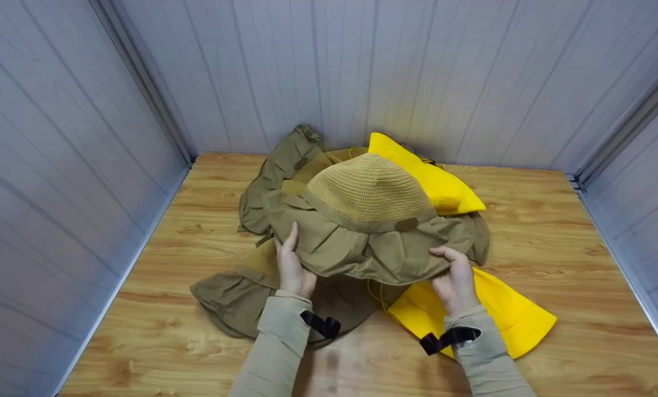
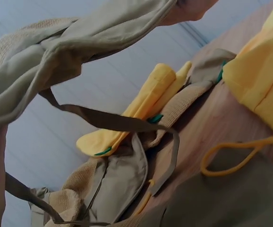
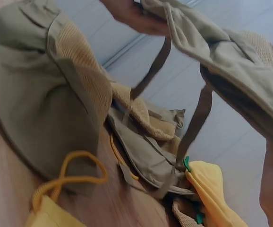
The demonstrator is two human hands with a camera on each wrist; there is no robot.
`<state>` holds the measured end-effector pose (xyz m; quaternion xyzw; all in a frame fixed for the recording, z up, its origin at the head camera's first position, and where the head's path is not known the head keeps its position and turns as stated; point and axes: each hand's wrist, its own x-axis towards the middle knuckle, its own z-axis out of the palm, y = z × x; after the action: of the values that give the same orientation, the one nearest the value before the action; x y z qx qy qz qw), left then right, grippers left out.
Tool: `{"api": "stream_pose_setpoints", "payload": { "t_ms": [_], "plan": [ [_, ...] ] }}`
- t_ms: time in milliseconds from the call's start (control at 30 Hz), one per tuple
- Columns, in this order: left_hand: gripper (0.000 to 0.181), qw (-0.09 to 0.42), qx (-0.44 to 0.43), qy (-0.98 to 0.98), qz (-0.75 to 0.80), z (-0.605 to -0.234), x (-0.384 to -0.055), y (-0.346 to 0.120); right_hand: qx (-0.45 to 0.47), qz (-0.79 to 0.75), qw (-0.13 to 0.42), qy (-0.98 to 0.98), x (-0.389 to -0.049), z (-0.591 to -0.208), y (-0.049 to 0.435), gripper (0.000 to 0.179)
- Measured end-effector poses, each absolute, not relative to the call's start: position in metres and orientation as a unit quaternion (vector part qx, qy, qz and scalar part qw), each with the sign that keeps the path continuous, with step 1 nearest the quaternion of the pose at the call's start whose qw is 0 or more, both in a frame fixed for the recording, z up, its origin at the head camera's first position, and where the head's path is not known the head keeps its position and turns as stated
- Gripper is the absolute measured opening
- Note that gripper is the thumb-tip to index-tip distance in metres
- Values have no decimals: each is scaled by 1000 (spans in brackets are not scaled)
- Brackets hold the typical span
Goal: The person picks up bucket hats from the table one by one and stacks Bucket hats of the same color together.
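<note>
Stretching below is the wooden table [image 1: 560,242]. Above it hangs a knit-crowned hat [image 1: 370,193], over khaki hats [image 1: 229,303] and yellow hats [image 1: 519,314], its brim [image 1: 356,251] gripped by the left hand [image 1: 295,270] and right hand [image 1: 455,278], bearing a brown patch [image 1: 406,224]

Head: high, facing forward-down over table [image 1: 544,237]
Wrists: 2 close, tilted, beneath hat [image 1: 370,220]
Wrists share: hat, wall [image 2: 28,146]

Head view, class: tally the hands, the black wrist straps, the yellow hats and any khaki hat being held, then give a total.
Hands: 2 (left hand, right hand)
Black wrist straps: 2 (left strap, right strap)
Yellow hats: 2 (back yellow hat, front yellow hat)
Held khaki hat: 1
Total: 7
</note>
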<state>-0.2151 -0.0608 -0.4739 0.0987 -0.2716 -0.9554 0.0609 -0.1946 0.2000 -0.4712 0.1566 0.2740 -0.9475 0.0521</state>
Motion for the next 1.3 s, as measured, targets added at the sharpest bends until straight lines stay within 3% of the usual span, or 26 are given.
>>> {"api": "stream_pose_setpoints", "payload": {
  "t_ms": [333, 700, 967, 1300],
  "plan": [
    [62, 70, 106, -340, -932, -470, -218, -100, 139, -902, -8, 409, -193, -475, 197, 76],
    [49, 129, 111, -495, -852, -471, -208, -154, 96, -831, -13, 548, -186, -477, 189, 52],
    [50, 133, 148, -694, -692, -471, -193, -195, 71, -802, 10, 592, -179, -482, 174, 54],
    [55, 188, 220, -778, -558, -483, -184, -221, 55, -770, 5, 636, -176, -494, 155, 35]
  ]
}}
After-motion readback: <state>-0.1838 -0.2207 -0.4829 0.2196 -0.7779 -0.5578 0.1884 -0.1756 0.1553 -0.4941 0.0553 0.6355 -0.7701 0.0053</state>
